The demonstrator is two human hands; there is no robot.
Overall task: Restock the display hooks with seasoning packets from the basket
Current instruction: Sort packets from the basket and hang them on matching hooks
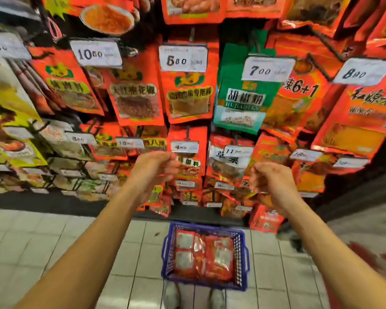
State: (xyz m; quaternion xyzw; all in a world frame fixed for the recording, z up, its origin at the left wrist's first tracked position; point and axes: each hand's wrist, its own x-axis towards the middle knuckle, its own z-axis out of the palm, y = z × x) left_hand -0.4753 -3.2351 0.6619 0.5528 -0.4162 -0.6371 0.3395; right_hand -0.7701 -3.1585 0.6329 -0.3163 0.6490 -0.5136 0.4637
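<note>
Reaching toward a wall of glossy red packets on hooks (188, 152), the left hand (153, 168) and right hand (270, 179) are raised apart with loosely curled fingers; whether either pinches anything cannot be told. Below, on pale floor tiles (54, 241), a blue plastic lattice basket (168, 259) holds flat, shiny red seasoning packets (218, 257).

You have one blue basket (240, 253) on the floor, holding at least four red seasoning packets (218, 257); their overlap hides the exact number. One green packet (239, 103) hangs among too many red ones to count, and your two hands (153, 169) (271, 179) are up.
</note>
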